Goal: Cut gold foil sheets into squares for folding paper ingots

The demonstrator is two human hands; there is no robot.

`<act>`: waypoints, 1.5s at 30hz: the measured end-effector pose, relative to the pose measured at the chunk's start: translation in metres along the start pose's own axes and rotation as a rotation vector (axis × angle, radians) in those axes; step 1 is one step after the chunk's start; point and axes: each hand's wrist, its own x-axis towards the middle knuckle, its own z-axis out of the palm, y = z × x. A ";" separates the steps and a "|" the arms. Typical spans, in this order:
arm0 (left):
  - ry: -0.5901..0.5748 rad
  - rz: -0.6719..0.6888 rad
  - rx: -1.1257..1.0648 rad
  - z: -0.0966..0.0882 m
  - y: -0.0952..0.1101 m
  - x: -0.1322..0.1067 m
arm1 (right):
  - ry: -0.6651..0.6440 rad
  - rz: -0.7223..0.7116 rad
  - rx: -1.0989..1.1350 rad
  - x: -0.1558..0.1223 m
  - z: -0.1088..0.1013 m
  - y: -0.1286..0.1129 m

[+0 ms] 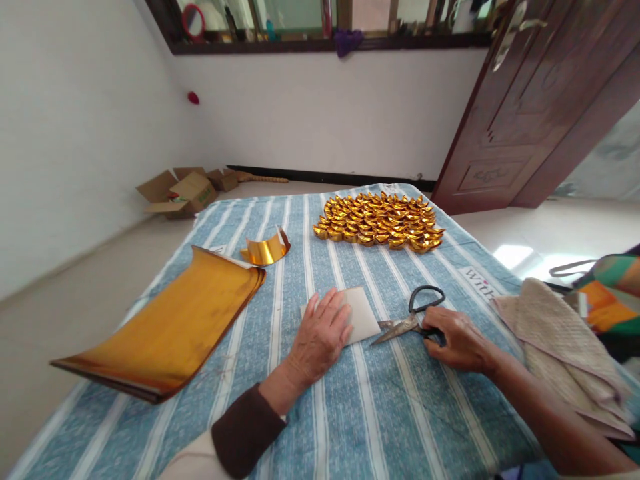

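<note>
My left hand (327, 320) lies flat, fingers stretched out, on a pale folded sheet of paper (364, 313) on the cloth. To its right, my right hand (455, 337) has its fingers wrapped round one handle of a pair of scissors (406, 325). The blades are parted, pointing left, with their tips close to the sheet's right edge. The scissors' other black loop stands free above my fingers. Left of my hands lies a stack of large gold foil sheets (175, 313). Beyond it is a small curled stack of gold foil pieces (266, 251).
Rows of folded gold foil ingots (377, 221) cover the far part of the striped tablecloth (320, 427). A beige towel (560, 353) rests at the right edge, near a colourful bag (613, 287). Cardboard boxes (187, 193) stand on the floor at the far left, a wooden door (520, 120) at right.
</note>
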 end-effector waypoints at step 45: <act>-0.085 0.035 -0.027 0.008 0.004 -0.006 | 0.048 0.088 -0.034 0.002 -0.002 0.019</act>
